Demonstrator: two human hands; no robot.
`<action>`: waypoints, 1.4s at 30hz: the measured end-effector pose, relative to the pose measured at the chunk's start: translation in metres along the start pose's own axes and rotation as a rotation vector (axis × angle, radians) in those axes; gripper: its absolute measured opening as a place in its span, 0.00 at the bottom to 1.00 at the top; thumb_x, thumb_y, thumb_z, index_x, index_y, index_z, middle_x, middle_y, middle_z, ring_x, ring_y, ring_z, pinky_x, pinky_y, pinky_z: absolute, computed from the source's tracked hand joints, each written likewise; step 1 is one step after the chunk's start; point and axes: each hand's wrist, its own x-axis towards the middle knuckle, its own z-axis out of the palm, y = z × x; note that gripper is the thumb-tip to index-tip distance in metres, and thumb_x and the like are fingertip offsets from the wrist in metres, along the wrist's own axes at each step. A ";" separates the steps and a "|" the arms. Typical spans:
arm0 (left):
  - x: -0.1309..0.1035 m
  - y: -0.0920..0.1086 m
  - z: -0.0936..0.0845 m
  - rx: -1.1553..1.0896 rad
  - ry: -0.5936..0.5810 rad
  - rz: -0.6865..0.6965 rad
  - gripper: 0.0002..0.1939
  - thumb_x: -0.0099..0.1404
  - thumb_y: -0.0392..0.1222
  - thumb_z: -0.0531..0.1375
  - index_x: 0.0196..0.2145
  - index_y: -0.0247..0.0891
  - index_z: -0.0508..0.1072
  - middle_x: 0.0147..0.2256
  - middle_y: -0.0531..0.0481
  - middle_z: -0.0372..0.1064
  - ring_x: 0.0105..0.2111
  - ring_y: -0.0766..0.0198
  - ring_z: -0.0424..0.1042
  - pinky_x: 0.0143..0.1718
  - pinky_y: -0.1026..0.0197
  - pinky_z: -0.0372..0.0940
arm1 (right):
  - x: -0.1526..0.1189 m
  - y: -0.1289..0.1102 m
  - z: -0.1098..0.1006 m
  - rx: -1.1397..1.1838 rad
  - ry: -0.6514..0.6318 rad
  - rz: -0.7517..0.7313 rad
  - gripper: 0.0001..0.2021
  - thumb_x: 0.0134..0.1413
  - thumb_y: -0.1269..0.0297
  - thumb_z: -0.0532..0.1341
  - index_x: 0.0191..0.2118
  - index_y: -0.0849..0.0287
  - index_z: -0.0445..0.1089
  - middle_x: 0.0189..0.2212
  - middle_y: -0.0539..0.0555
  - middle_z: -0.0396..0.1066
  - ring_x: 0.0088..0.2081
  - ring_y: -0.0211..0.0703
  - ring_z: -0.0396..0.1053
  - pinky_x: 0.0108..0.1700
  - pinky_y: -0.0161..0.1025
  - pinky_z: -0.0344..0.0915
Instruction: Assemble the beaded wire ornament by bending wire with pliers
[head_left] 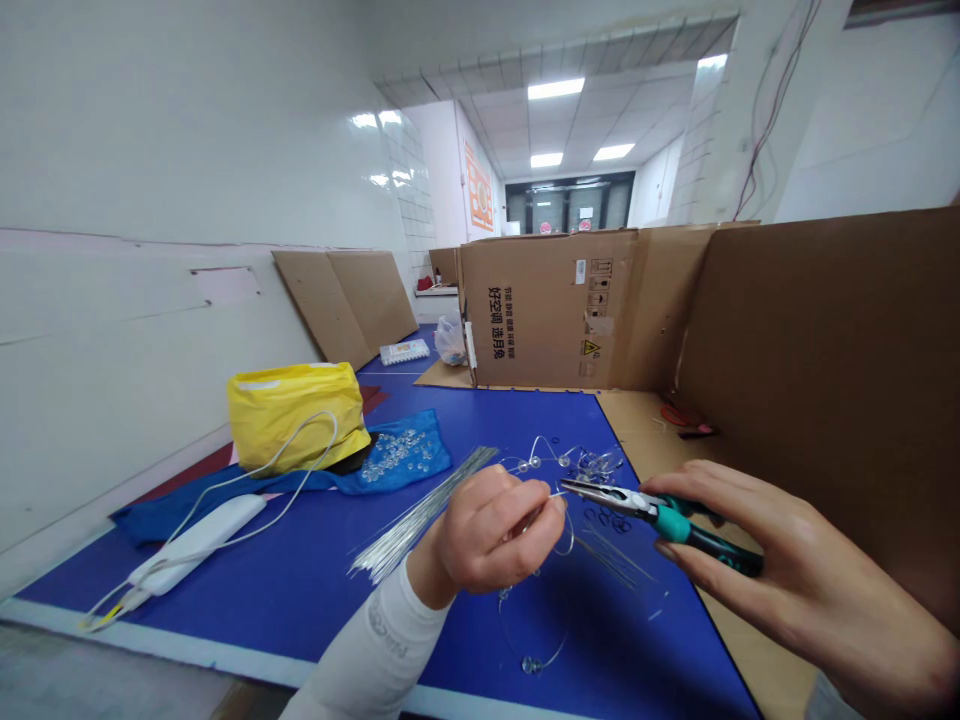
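My left hand (499,530) is closed in a pinch on a thin wire (557,494), whose end sticks out past the fingertips. My right hand (780,560) grips needle-nose pliers (637,505) with green and black handles. Their jaw tips point left, close to the wire end; whether they touch it I cannot tell. Below and behind my left hand, clear beads (531,664) sit on curved wire on the blue table (450,640). More beaded wire (535,462) lies beyond the hand. A bundle of straight wires (427,515) lies to the left of it.
Clear beads (397,452) lie on a blue cloth (439,440) beside a yellow bag (296,415). A white power strip (202,540) with a cable is at the left. Small dark rings (611,520) lie near the pliers. Cardboard (547,310) stands along the back and right.
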 end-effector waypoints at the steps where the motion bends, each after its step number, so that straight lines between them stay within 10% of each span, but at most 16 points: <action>1: 0.000 0.000 0.000 -0.006 -0.002 0.008 0.08 0.67 0.27 0.62 0.43 0.34 0.73 0.36 0.46 0.79 0.31 0.64 0.75 0.28 0.62 0.70 | 0.000 0.000 0.000 -0.005 0.003 -0.006 0.15 0.64 0.57 0.63 0.54 0.52 0.74 0.44 0.56 0.78 0.42 0.49 0.78 0.42 0.43 0.77; 42: -0.008 0.003 0.007 -0.124 0.102 -0.170 0.03 0.71 0.34 0.62 0.42 0.36 0.73 0.33 0.50 0.78 0.30 0.67 0.75 0.35 0.61 0.72 | -0.006 -0.001 0.004 -0.136 0.057 -0.160 0.14 0.64 0.59 0.62 0.54 0.50 0.71 0.44 0.56 0.79 0.43 0.52 0.78 0.41 0.45 0.76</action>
